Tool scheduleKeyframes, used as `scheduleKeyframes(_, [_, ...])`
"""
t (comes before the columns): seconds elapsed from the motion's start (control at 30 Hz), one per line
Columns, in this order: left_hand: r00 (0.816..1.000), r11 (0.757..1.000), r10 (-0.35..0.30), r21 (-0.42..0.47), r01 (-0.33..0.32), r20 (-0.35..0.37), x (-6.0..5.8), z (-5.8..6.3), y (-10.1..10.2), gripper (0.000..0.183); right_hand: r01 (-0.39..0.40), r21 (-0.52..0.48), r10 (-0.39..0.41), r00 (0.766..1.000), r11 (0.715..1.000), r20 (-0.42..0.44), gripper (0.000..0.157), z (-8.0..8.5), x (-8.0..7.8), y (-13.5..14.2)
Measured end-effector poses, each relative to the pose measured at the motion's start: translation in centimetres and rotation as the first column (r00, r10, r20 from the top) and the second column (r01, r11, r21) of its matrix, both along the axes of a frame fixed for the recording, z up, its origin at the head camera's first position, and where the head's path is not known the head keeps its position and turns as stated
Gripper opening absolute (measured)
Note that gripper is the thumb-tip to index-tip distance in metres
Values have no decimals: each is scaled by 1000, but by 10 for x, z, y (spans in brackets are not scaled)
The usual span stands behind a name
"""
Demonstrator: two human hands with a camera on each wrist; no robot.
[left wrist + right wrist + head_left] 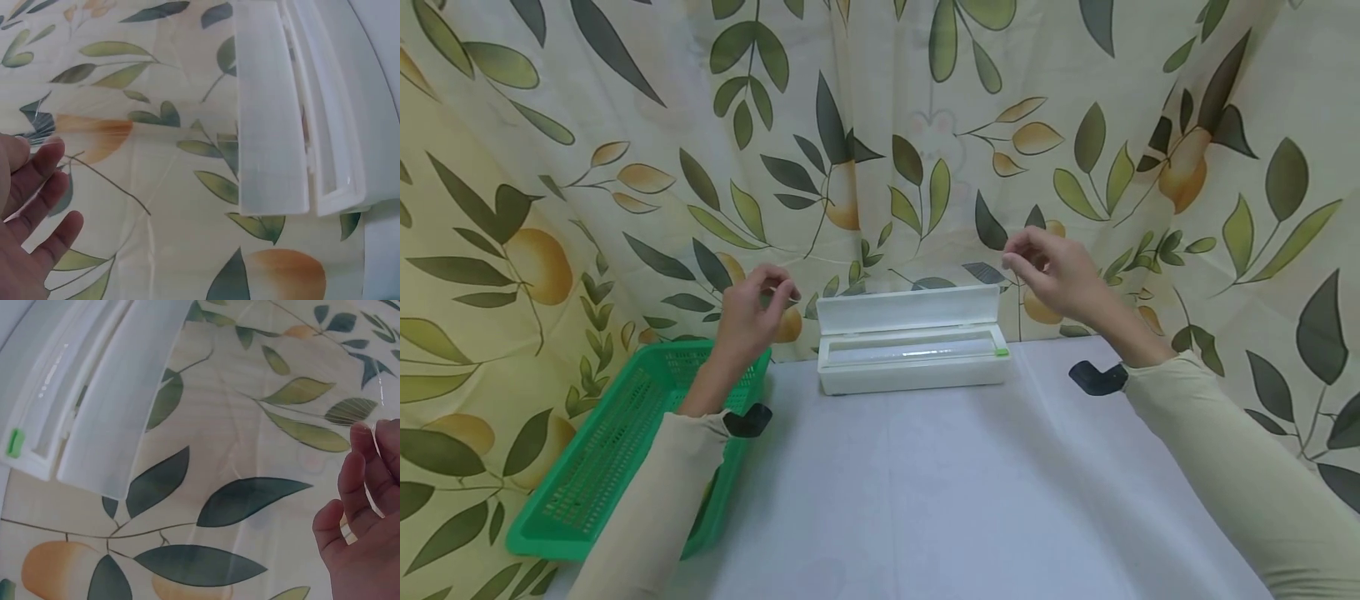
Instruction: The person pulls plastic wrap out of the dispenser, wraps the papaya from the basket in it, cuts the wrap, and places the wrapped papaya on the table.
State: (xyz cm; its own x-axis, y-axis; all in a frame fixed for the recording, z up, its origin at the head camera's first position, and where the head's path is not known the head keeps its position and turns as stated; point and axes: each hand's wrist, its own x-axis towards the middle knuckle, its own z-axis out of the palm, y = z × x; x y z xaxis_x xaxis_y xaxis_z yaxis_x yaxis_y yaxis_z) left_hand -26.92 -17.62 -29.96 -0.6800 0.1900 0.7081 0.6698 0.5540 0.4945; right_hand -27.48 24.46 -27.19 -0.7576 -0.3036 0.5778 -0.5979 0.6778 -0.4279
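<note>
A sheet of clear cling film (106,127) is stretched between my raised hands, its glints and creases showing near the fingertips in both wrist views. My left hand (749,310) pinches one corner between thumb and forefinger. The other corner is pinched by my right hand (1054,271). Below and between the hands, a white cling film dispenser box (917,380) stands on the table, its lid (910,311) raised toward the curtain. Inside lies a pale roll of film (917,350). A small green cutter slide (1002,352) sits at the box's right end.
A green perforated plastic basket (550,546) stands at the left, partly hidden under my left forearm. White cloth covers the table (925,492). Right behind the dispenser hangs a leaf-patterned curtain (880,125). Black wrist cameras (1096,379) stick out from both sleeves.
</note>
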Motion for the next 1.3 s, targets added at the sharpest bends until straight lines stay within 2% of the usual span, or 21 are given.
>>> scheduleKeyframes(0.23, [999,999,-5,51,7,-35,8,8,1,5,-16,-10,16,1000,1000,-7,9,9,6,3])
scheduleKeyframes(0.47, [999,991,-37,128,34,23,16,16,1,7,-4,-54,7,999,999,52,13,19,18,2])
scheduleKeyframes(0.6, [998,989,-48,143,40,49,22,21,-1,10,-11,-57,12,1000,998,22,11,24,22,1])
scheduleKeyframes(0.77, [994,982,-95,171,85,49,27,24,-4,11,-46,-71,45,999,996,-15,9,29,28,1])
scheduleKeyframes(0.9, [990,971,-138,202,127,41,34,27,-5,9,-56,-64,54,998,996,-38,8,33,34,1])
scheduleKeyframes(1.07, [983,959,-184,222,176,14,43,30,-5,7,-33,-55,30,999,998,-42,8,36,45,2])
scheduleKeyframes(1.3, [977,955,-213,206,212,-19,59,35,-7,5,-24,-45,20,997,999,-80,10,38,64,4])
